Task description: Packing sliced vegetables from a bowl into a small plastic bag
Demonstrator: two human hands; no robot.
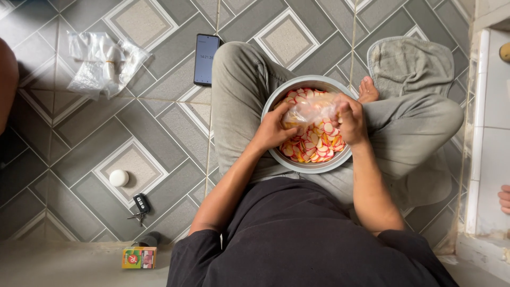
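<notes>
A grey metal bowl [276, 98] rests on my crossed legs, filled with several pink, white and yellow round crackers [313, 149]. Above it I hold a clear plastic bag [311, 109] that holds some of the same crackers. My left hand [276, 130] grips the bag's left side over the bowl. On the bag's right side my right hand [351, 121] is closed around the plastic. The bag hides part of the bowl's contents.
On the tiled floor lie a black phone [206, 58], crumpled clear bags [103, 62], a white round lid [119, 178], a car key [141, 204] and a small colourful box [139, 258]. A grey cloth [411, 64] lies at the upper right. Another person's fingers [504, 199] show at the right edge.
</notes>
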